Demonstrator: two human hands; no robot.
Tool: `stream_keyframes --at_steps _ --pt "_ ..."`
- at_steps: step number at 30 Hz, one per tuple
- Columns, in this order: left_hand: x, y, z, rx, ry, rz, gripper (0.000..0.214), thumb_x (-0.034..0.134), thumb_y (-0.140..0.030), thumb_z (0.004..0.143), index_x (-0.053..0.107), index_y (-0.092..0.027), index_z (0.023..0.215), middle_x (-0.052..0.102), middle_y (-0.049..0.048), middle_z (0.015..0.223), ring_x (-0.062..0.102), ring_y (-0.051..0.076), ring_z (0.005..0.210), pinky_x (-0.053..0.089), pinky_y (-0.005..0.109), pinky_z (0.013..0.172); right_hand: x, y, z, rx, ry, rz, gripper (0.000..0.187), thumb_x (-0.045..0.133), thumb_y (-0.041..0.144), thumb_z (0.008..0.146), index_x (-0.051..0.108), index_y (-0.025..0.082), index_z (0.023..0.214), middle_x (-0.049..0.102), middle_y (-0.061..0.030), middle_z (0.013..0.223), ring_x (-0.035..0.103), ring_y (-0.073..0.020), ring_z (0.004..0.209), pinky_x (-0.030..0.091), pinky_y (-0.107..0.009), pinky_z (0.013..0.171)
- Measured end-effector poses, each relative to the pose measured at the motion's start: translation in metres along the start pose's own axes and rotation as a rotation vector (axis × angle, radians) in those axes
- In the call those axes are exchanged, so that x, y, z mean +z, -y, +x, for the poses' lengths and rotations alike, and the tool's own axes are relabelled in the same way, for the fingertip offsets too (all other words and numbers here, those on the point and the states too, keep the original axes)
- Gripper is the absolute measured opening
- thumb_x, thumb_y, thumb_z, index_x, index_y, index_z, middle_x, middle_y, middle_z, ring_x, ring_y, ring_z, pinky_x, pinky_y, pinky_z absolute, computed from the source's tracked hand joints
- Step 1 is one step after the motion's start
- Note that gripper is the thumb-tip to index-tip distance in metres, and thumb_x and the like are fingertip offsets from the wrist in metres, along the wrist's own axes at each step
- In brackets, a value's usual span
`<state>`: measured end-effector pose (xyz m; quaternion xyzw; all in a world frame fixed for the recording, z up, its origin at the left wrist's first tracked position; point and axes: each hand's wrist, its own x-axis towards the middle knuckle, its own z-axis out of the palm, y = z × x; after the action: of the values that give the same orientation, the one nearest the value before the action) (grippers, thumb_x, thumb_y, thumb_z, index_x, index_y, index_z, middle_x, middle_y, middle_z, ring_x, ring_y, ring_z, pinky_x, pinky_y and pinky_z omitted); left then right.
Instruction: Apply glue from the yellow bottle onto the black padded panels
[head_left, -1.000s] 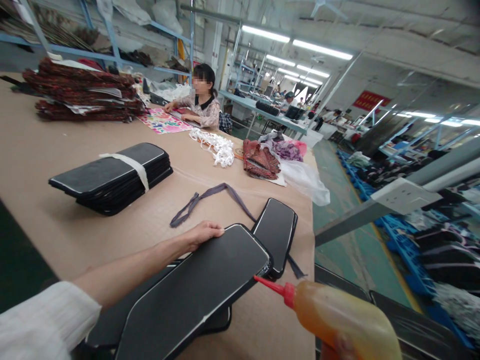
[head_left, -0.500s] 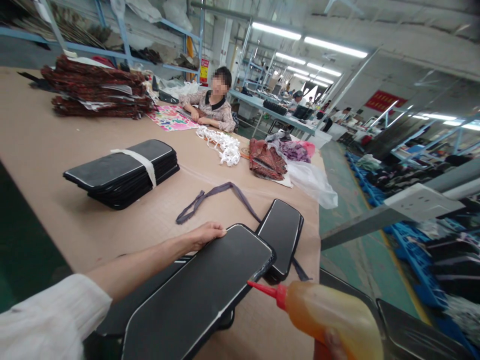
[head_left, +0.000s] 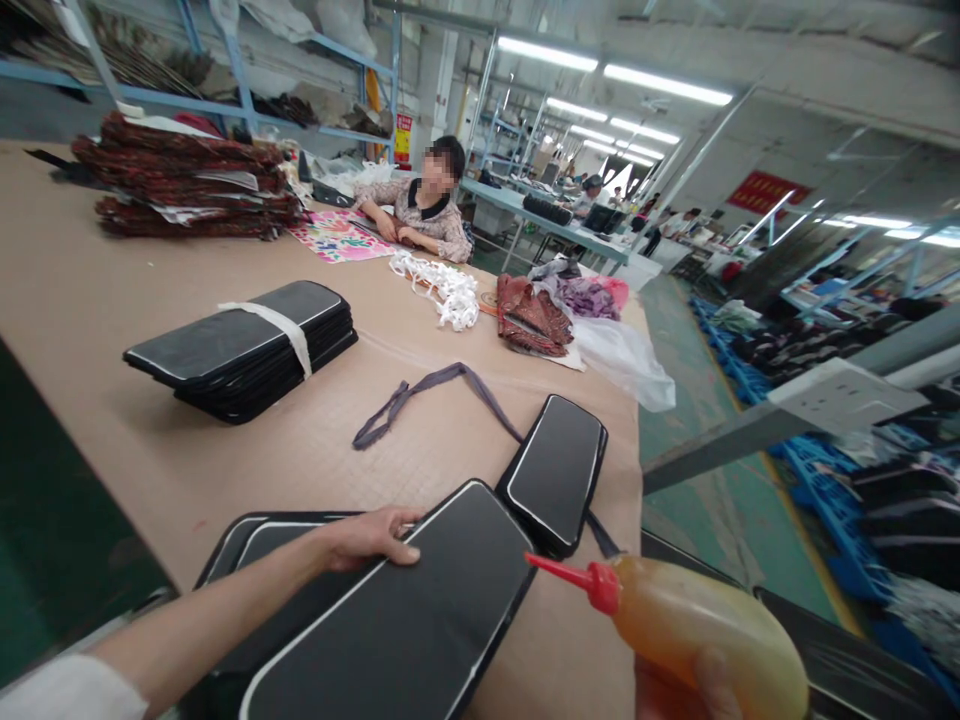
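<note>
I saw the left hand (head_left: 371,540) hold a black board (head_left: 405,625) over the desk (head_left: 300,460) while the right hand (head_left: 716,680) gripped a yellow bottle (head_left: 690,600), its red tip (head_left: 574,576) by the board's corner

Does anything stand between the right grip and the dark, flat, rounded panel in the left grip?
Only the translucent bottle of amber liquid in the right grip, its red pointed nozzle by the panel; nothing else visible intervenes.
</note>
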<state>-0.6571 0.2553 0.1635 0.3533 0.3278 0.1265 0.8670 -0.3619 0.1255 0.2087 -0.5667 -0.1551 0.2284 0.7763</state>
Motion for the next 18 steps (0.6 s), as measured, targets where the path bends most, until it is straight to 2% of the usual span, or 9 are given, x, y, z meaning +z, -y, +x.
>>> stream_keyframes --at_steps 1,3,6,8,11,14,18 --pt "-0.001 0.003 -0.008 -0.021 0.015 -0.02 0.055 0.074 -0.02 0.054 0.055 -0.018 0.106 0.064 0.0075 0.098 0.061 0.022 0.088 0.047 0.029 0.071 0.006 0.005 -0.003 0.047 -0.062 0.044 0.047 0.069 0.031 0.06 0.054 0.023 0.103 0.05 -0.005 0.117 0.05 -0.027 0.102 0.054 -0.034 0.059" --pt "-0.003 0.009 -0.022 -0.048 -0.035 -0.077 0.063 0.071 -0.021 0.057 0.049 -0.022 0.116 0.063 0.007 0.103 0.061 0.023 0.088 0.048 0.03 0.072 0.019 0.016 -0.009 0.112 -0.156 0.108 0.056 0.073 0.031 0.053 0.054 0.024 0.106 0.05 -0.0045 0.118 0.047 -0.0277 0.106 0.053 -0.029 0.055" --pt "-0.007 0.011 -0.034 -0.023 -0.18 -0.164 0.073 0.068 -0.028 0.061 0.038 -0.025 0.127 0.064 0.0066 0.099 0.063 0.023 0.083 0.048 0.033 0.073 0.031 0.026 -0.016 0.095 -0.179 0.126 0.062 0.075 0.033 0.051 0.054 0.026 0.11 0.049 -0.0032 0.12 0.042 -0.0273 0.112 0.052 -0.023 0.054" --pt "-0.009 0.007 -0.038 0.032 -0.233 -0.192 0.078 0.069 -0.03 0.06 0.035 -0.025 0.13 0.064 0.0057 0.097 0.063 0.023 0.082 0.048 0.033 0.074 0.034 0.029 -0.017 0.088 -0.161 0.125 0.063 0.075 0.033 0.052 0.054 0.027 0.111 0.048 -0.0028 0.12 0.04 -0.0265 0.113 0.052 -0.023 0.055" --pt "-0.008 -0.005 -0.04 0.098 -0.228 -0.175 0.078 0.069 -0.029 0.057 0.038 -0.026 0.128 0.064 0.0048 0.096 0.062 0.022 0.079 0.048 0.031 0.071 0.038 0.03 -0.018 0.083 -0.161 0.141 0.066 0.078 0.032 0.048 0.054 0.027 0.109 0.047 -0.0021 0.122 0.039 -0.0261 0.115 0.052 -0.022 0.058" --pt "-0.005 -0.013 -0.042 0.096 -0.185 -0.137 0.076 0.068 -0.029 0.056 0.041 -0.024 0.127 0.064 0.0052 0.095 0.062 0.021 0.077 0.047 0.028 0.067 0.042 0.031 -0.017 0.057 -0.174 0.149 0.07 0.081 0.029 0.04 0.057 0.025 0.105 0.049 -0.0025 0.121 0.04 -0.0278 0.115 0.053 -0.023 0.062" --pt "0.0 -0.018 -0.044 0.102 -0.171 -0.122 0.073 0.065 -0.027 0.057 0.042 -0.023 0.127 0.064 0.0049 0.095 0.061 0.021 0.079 0.046 0.026 0.065 0.038 0.029 -0.013 0.037 -0.141 0.164 0.067 0.08 0.026 0.044 0.057 0.024 0.107 0.049 -0.0036 0.121 0.042 -0.0281 0.113 0.054 -0.029 0.066"
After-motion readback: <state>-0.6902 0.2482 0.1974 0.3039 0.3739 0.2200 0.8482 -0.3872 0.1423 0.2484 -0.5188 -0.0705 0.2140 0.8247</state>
